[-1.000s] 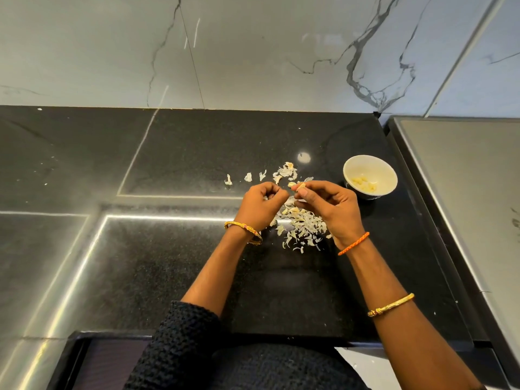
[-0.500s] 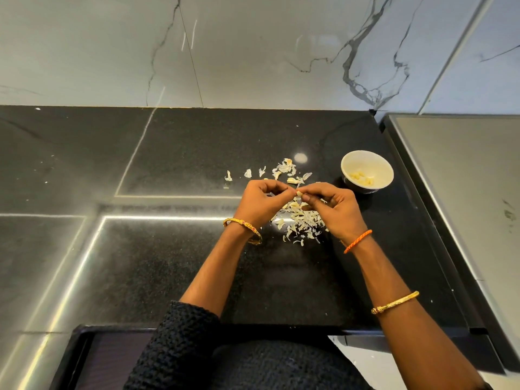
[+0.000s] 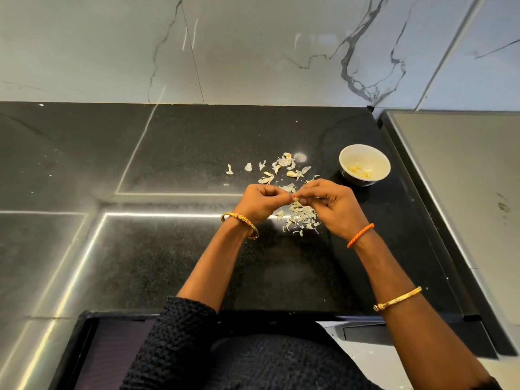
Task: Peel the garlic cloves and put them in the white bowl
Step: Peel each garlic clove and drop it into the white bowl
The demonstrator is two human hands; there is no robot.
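Both hands, left hand (image 3: pixel 260 202) and right hand (image 3: pixel 330 205), are now brought together, fingertips pinched on what seems a garlic clove (image 3: pixel 295 197) above the peels (image 3: pixel 299 218) on the desk (image 3: pixel 174 164); peeling has resumed, and the white bowl (image 3: pixel 364 165) is left waiting nearby.

The clove (image 3: pixel 296 197) is almost wholly hidden between the fingertips of the left hand (image 3: pixel 260 203) and right hand (image 3: pixel 333 207); only a small pale bit shows, too small to tell peeled from unpeeled. The hands cover part of the peel pile (image 3: pixel 299 218). Cloves in the bowl (image 3: pixel 364 166) blur into one yellowish mass. The lower edge crops the sleeve (image 3: pixel 180 342).
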